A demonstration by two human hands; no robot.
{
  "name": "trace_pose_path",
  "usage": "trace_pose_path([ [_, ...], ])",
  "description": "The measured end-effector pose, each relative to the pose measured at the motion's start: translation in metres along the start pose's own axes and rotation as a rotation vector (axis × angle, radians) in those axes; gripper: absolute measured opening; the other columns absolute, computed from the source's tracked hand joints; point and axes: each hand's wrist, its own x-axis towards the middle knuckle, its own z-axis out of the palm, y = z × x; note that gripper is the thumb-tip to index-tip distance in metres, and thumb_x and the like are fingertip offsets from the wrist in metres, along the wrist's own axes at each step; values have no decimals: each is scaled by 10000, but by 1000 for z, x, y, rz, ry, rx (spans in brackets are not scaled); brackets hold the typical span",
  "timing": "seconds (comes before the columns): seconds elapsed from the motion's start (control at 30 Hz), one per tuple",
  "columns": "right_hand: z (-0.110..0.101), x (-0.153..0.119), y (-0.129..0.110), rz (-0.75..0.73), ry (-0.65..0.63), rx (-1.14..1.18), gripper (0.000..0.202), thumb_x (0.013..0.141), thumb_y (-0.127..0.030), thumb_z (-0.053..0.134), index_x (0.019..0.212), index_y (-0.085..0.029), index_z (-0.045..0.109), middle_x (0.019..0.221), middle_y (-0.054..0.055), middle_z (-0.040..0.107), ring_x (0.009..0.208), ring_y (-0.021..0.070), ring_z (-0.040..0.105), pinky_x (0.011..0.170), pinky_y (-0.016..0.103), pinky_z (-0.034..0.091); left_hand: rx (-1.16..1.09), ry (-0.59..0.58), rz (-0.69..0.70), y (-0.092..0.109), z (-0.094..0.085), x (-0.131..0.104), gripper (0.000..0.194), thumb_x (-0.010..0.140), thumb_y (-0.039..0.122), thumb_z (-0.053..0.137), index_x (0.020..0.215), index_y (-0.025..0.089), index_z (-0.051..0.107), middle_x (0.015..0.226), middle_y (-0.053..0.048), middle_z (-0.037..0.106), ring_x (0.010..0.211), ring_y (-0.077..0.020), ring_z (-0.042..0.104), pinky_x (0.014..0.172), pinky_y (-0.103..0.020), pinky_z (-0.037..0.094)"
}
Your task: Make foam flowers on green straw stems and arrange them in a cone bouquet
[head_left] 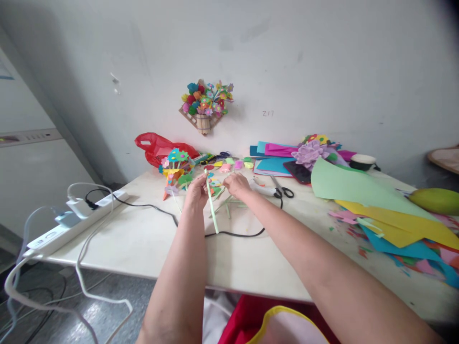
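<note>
My left hand (198, 190) is closed around a thin pale green strip (213, 210), which slants down toward me over the table. Just to its right, my right hand (236, 184) has its fingers bent together low over scattered paper pieces; whatever is in them is hidden. Several more pale green strips (228, 209) lie beneath and between the hands. Small colourful cut-outs (214, 182) rest behind them. Left of my left hand stands an orange cone (169, 179) with foam flowers. A white glue gun (264, 189) lies partly behind my right wrist, beside black-handled scissors (283, 192).
A black cord (236, 234) crosses the table near my forearms. At the left edge sits a white power strip (79, 220) with plugs. Foam sheets (366, 191) pile up on the right. A red plastic bag (158, 149) and a dark phone (297, 172) lie farther back.
</note>
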Motion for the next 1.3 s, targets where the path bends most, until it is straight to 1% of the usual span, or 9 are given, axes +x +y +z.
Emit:
trace_pose_path([
  [0.1,1,2,9,221,53,183,271,820,-258,479,978,-269,699,1022,27,686,942,191,601,778,279,438,31,4,8,-3,-1,2,77,694,145,640,739,116,586,472,36,508,316,6,303,304,-107,216],
  [0.2,5,4,18,361,116,457,225,774,-259,536,922,-241,704,952,6,701,884,173,623,742,263,461,78,-42,-8,-8,-1,4,109,661,145,662,731,107,587,484,10,548,326,-8,347,309,-115,226],
  [0.37,14,-2,28,436,261,956,197,699,-212,585,854,-147,687,865,29,705,807,150,641,743,244,476,191,-137,-34,-18,-3,6,183,619,152,703,772,95,622,515,-25,595,342,-27,402,311,-131,220],
  [0.43,16,-6,29,453,302,1064,187,681,-199,585,833,-138,675,865,34,705,805,149,643,741,245,481,237,-173,-41,-21,-3,6,192,618,176,711,774,96,634,519,-28,600,330,-26,390,305,-142,202],
  [0.5,17,-9,30,469,325,1105,173,671,-190,587,815,-139,666,863,37,705,807,151,645,744,248,484,280,-210,-53,-23,-3,6,205,615,199,719,779,102,642,524,-27,604,317,-23,373,302,-150,190],
  [0.7,13,-11,34,441,369,1087,143,697,-205,585,803,-156,667,862,43,709,810,150,652,767,257,482,397,-263,-51,-28,-1,5,203,605,227,728,751,123,632,528,-37,618,310,-32,372,309,-160,192],
  [0.8,9,-11,33,399,372,1044,162,725,-195,569,842,-163,675,876,40,712,825,145,653,777,247,479,433,-290,-45,-30,1,4,207,607,245,732,739,123,630,532,-37,619,308,-29,355,311,-166,201],
  [1.03,-1,-16,25,362,384,729,205,774,-234,559,926,-216,695,975,17,703,916,155,633,826,265,461,480,-284,-63,-26,8,-4,217,596,229,728,747,117,618,517,-31,606,307,-32,339,309,-177,183],
  [1.3,-8,-22,19,336,307,528,208,798,-276,560,942,-260,708,961,7,699,929,169,618,823,273,450,492,-294,-59,-28,7,-2,264,588,238,729,790,107,620,519,-31,609,311,-32,347,309,-170,195],
])
